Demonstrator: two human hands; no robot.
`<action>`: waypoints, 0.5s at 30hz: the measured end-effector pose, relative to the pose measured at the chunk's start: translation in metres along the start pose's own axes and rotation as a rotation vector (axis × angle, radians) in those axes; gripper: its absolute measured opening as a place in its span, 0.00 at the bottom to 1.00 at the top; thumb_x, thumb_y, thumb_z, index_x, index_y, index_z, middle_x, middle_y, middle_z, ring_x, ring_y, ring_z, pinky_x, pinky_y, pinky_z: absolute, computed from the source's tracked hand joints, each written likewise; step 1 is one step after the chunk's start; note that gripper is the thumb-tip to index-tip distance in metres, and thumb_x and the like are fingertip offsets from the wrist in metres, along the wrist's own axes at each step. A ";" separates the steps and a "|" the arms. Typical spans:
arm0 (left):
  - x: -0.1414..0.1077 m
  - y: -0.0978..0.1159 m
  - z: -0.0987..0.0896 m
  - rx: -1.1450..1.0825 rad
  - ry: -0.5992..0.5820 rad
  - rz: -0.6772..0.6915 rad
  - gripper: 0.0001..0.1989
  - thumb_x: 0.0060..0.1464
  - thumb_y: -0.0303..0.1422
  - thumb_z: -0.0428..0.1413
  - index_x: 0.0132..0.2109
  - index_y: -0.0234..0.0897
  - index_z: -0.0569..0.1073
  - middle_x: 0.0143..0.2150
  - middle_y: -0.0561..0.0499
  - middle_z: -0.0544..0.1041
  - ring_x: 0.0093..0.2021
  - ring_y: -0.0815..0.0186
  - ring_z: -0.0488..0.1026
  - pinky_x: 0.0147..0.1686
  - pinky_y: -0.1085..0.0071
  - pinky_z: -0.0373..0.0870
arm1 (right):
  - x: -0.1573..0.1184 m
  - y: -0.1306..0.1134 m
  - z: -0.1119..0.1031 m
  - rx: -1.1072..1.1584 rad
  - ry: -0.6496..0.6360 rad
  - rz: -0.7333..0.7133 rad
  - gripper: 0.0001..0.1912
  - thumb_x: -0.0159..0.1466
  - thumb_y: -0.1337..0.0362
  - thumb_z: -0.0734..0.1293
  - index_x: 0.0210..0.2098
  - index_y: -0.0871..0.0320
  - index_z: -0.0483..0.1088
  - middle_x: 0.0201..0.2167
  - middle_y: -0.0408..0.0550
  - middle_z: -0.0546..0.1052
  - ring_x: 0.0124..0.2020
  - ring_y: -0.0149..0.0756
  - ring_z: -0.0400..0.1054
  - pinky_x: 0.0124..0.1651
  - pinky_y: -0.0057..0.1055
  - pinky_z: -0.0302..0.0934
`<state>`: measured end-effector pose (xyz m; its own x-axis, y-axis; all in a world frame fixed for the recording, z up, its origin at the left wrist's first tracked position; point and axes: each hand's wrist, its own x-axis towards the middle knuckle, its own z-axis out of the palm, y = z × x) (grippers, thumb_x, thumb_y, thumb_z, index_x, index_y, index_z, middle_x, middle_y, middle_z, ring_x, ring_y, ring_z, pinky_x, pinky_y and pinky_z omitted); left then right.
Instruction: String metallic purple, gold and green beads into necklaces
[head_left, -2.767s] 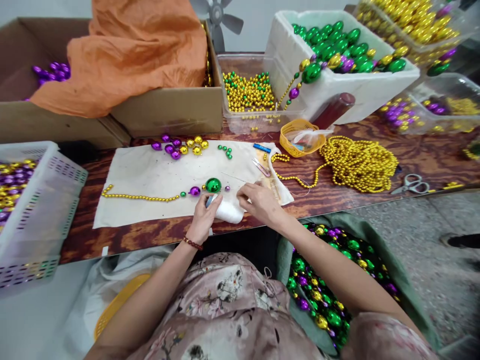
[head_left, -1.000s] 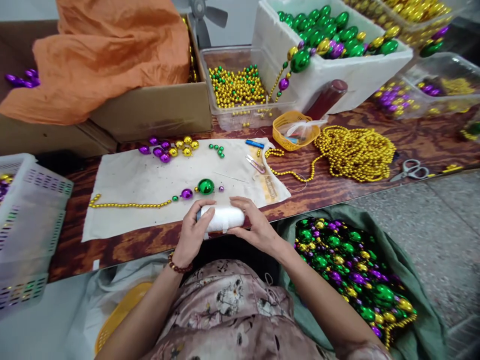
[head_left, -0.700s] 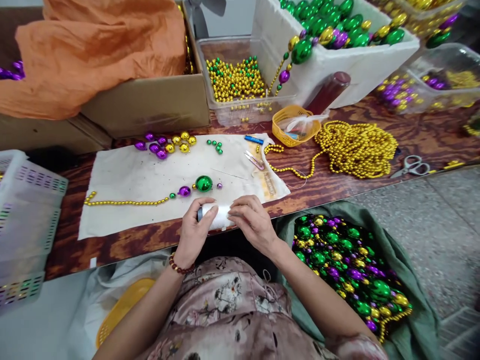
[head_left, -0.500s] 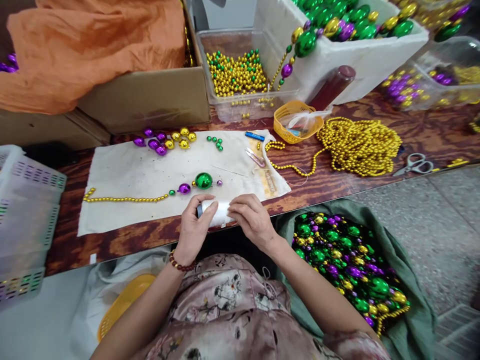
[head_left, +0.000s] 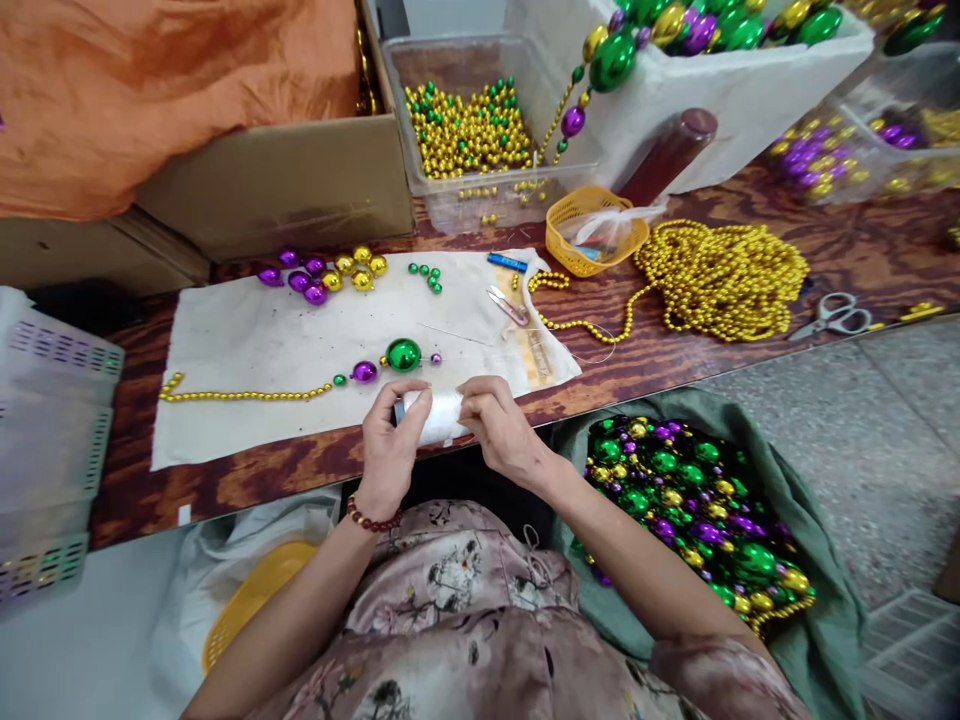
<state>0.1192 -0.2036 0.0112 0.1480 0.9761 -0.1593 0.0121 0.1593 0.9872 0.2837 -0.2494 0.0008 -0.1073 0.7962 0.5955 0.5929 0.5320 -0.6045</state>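
Observation:
My left hand grips a white thread spool by its dark-capped left end, over the table's front edge. The closed fingers of my right hand touch the spool's right end; any thread between them is too fine to make out. Just beyond lies a partly strung row on a white cloth: a gold bead chain, a purple bead, a large green bead and a small purple one. Loose purple beads, gold beads and green beads sit farther back.
Small snips and a needle rest on the cloth. To the right are a yellow basket, a gold chain heap and scissors. Bead tubs and boxes line the back. A green sack of beads stands below right.
The view has shifted slightly. Both hands stay at the spool, and my right hand's fingers have shifted a little at its right end.

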 end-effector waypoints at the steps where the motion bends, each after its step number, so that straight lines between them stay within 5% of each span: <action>1: 0.000 0.000 0.001 -0.020 -0.006 -0.011 0.15 0.55 0.44 0.63 0.42 0.39 0.76 0.38 0.52 0.73 0.32 0.69 0.68 0.30 0.75 0.67 | 0.000 0.001 0.000 0.011 0.030 -0.037 0.08 0.70 0.75 0.59 0.41 0.55 0.61 0.44 0.52 0.67 0.49 0.42 0.66 0.49 0.41 0.66; 9: 0.004 0.002 0.004 -0.085 -0.015 -0.035 0.14 0.55 0.44 0.62 0.42 0.40 0.75 0.39 0.52 0.74 0.33 0.69 0.69 0.31 0.75 0.67 | 0.000 0.003 -0.011 0.107 0.062 0.031 0.17 0.70 0.70 0.65 0.57 0.53 0.64 0.51 0.54 0.71 0.54 0.42 0.68 0.54 0.42 0.68; 15: 0.006 0.001 0.005 -0.095 -0.016 -0.046 0.15 0.54 0.45 0.63 0.42 0.39 0.75 0.39 0.51 0.75 0.34 0.67 0.71 0.31 0.74 0.69 | 0.003 0.001 -0.009 0.066 0.066 0.023 0.08 0.70 0.70 0.65 0.47 0.53 0.71 0.47 0.51 0.74 0.50 0.40 0.70 0.52 0.42 0.68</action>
<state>0.1246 -0.1986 0.0111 0.1654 0.9650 -0.2035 -0.0745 0.2180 0.9731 0.2909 -0.2489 0.0063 -0.0397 0.7889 0.6132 0.5409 0.5330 -0.6506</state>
